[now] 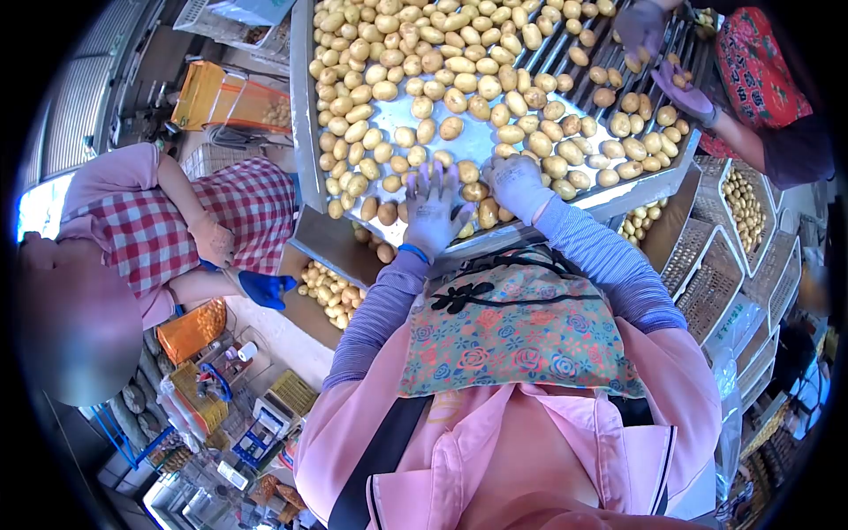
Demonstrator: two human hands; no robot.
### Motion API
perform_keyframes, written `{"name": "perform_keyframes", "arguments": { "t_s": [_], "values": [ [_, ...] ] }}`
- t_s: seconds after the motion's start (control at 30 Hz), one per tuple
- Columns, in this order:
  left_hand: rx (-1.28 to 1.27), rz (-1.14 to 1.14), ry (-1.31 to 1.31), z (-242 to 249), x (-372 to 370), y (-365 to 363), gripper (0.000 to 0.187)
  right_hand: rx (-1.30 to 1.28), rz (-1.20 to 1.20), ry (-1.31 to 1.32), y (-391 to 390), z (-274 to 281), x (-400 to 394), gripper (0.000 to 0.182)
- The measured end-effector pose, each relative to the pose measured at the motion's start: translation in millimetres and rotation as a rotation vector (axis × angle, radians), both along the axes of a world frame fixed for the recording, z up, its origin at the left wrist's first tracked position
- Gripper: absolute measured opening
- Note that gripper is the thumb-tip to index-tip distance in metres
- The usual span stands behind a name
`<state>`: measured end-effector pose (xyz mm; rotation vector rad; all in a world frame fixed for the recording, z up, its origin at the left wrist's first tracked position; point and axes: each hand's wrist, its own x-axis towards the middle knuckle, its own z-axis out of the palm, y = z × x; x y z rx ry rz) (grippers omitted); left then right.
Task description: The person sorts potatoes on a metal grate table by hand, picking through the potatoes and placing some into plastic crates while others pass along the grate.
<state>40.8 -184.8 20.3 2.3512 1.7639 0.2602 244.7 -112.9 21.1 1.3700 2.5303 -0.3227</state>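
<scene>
Many small yellow-brown potatoes (459,64) lie over the metal sorting table (395,112) in front of me. Both my hands wear pale gloves and rest at its near edge. My left hand (432,212) is open, fingers spread and pointing away from me, among the nearest potatoes. Beside it, my right hand (519,187) has its fingers curled down at the potatoes; what is under them, if anything, is hidden. Several potatoes sit between and just below the two hands.
Across the table on the right, a co-worker's gloved hands (685,92) are over dark rollers (558,55). Another person in a checked apron (238,208) stands at left. Potatoes also fill a box (329,294) below left. Plastic crates (712,276) stand at right.
</scene>
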Motion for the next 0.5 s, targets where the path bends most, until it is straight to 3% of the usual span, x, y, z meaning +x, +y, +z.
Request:
{"name": "perform_keyframes", "arguments": {
  "t_s": [0.03,0.1,0.2,0.23,0.3,0.37,0.4,0.43,0.47,0.5],
  "values": [
    [-0.056,-0.065,0.077,5.2,2.7,3.4,0.078,0.005,-0.005,-0.004,7.5,4.1,8.4,0.029],
    [0.05,-0.049,0.079,-14.2,-23.1,8.0,0.076,-0.166,0.02,0.47,17.8,17.6,37.5,0.024],
    [0.224,0.092,0.233,-44.7,-83.5,26.7,0.075,-0.391,-0.289,0.926,3.0,63.6,90.4,0.029],
    [0.183,0.19,0.207,-41.1,-105.6,34.6,0.076,-0.506,-0.547,1.151,-18.1,104.2,104.4,0.031],
    [0.135,0.285,0.176,-28.5,-111.6,53.4,0.078,-0.958,-0.753,0.726,-39.4,138.0,175.7,0.037],
    [-0.047,0.529,0.289,-18.9,-91.2,80.0,0.08,-1.101,-0.544,0.755,-84.2,124.1,248.7,0.042],
    [0.477,0.451,0.06,-81.2,-85.9,99.0,0.08,-1.097,-0.552,0.748,-83.3,127.8,249.9,0.042],
    [-0.191,0.445,0.174,-8.9,-33.2,118.2,0.076,-0.851,-0.53,0.471,-83.8,130.6,250.6,0.045],
    [0.23,0.339,0.102,-62.3,-10.2,123.9,0.071,-0.604,-0.499,0.2,-86.4,133.2,250.4,0.048],
    [0.104,0.265,0.094,-47.1,24.2,129.0,0.069,-0.501,-0.613,0.447,-81.8,119.2,246.1,0.052]
  ]
}}
